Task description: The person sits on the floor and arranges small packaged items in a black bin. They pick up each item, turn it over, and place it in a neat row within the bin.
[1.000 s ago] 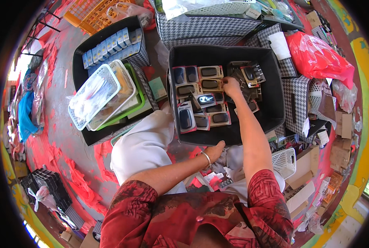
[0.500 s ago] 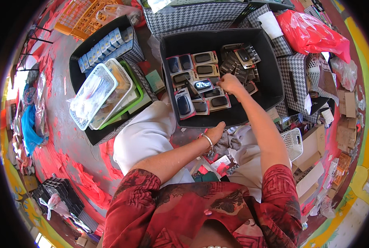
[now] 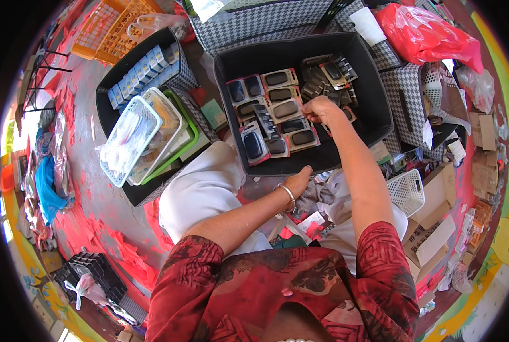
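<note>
The landmark is the large black bin (image 3: 374, 108), which sits on the floor directly ahead of the seated person.

Right hand (image 3: 321, 108): reaches into the black bin, over its middle. The fingers are curled down among the flat blister packs (image 3: 283, 108) that lie in rows across the bin floor. Whether the hand actually grips a pack cannot be told; the fingertips are hidden by the knuckles. A looser heap of dark packs (image 3: 328, 71) lies toward the bin's far right corner, just beyond this hand.

Left hand (image 3: 297, 179): rests at the bin's near wall, fingers extended and touching the outside of the rim. It appears open and holds nothing visible. A metal bangle (image 3: 289, 194) circles the wrist.

One blister pack with a dark oval item (image 3: 253, 145) stands tilted at the near left of the bin, close to the left hand.

To the left of the bin, a second black crate (image 3: 109, 108) holds a row of small blue-and-white boxes (image 3: 143, 71) and stacked white and green baskets (image 3: 146, 137). Beyond that crate stands an orange basket (image 3: 103, 28). Behind the bin is a houndstooth-patterned box (image 3: 260, 20). To the bin's far right lies a red plastic bag (image 3: 431, 34); to its near right, a small white basket (image 3: 407, 191) and cardboard boxes (image 3: 437, 239).
</note>
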A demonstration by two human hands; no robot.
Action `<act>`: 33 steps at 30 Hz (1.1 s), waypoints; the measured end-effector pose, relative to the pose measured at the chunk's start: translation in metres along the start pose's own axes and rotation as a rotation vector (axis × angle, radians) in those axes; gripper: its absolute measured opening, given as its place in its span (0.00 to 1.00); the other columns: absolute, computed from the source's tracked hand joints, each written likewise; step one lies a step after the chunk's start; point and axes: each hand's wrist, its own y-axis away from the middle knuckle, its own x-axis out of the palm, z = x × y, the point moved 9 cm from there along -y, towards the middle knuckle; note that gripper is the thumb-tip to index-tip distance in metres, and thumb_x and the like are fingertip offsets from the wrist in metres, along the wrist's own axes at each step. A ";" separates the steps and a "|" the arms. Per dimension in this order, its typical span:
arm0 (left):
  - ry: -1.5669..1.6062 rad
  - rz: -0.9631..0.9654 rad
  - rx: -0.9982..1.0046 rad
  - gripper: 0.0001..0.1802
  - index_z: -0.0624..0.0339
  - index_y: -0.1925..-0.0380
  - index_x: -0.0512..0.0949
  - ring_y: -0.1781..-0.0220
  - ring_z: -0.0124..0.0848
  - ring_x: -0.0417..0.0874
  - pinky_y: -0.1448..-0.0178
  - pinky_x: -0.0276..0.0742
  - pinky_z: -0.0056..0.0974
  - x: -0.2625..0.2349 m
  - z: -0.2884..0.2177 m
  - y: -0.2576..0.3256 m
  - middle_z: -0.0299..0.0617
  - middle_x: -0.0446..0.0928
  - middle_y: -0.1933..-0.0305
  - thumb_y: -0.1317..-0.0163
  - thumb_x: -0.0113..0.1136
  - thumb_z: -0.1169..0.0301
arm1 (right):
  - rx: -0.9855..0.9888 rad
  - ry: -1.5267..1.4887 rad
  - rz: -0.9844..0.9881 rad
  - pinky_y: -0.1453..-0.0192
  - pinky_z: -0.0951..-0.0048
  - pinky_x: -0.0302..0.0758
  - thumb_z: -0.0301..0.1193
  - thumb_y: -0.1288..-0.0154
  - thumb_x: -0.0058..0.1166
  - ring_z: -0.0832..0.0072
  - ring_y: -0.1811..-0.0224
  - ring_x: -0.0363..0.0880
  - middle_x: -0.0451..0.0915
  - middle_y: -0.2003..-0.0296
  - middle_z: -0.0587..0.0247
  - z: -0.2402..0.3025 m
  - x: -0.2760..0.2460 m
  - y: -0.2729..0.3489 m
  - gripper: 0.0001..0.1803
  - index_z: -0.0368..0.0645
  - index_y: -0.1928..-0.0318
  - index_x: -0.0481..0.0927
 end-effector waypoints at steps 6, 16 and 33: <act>0.067 0.045 0.037 0.37 0.67 0.54 0.70 0.57 0.37 0.74 0.55 0.68 0.40 0.003 -0.002 -0.001 0.50 0.71 0.53 0.51 0.45 0.43 | -0.115 -0.079 -0.071 0.79 0.82 0.68 0.24 0.45 0.51 0.82 0.80 0.71 0.74 0.77 0.68 0.008 -0.027 0.021 0.02 0.41 0.69 0.75; 0.055 0.020 0.066 0.37 0.68 0.54 0.70 0.56 0.37 0.74 0.53 0.67 0.39 0.001 -0.005 -0.001 0.51 0.71 0.53 0.51 0.45 0.44 | -0.190 -0.145 -0.192 0.84 0.83 0.67 0.23 0.43 0.48 0.83 0.84 0.69 0.73 0.79 0.69 0.012 -0.063 0.038 0.03 0.41 0.68 0.74; 0.106 0.087 0.068 0.38 0.69 0.55 0.71 0.57 0.37 0.74 0.54 0.67 0.40 0.005 -0.010 0.005 0.51 0.73 0.55 0.49 0.44 0.43 | -0.757 1.024 -0.220 0.57 0.58 0.73 0.27 0.50 0.47 0.56 0.59 0.76 0.78 0.65 0.51 0.110 0.063 0.027 0.11 0.45 0.64 0.78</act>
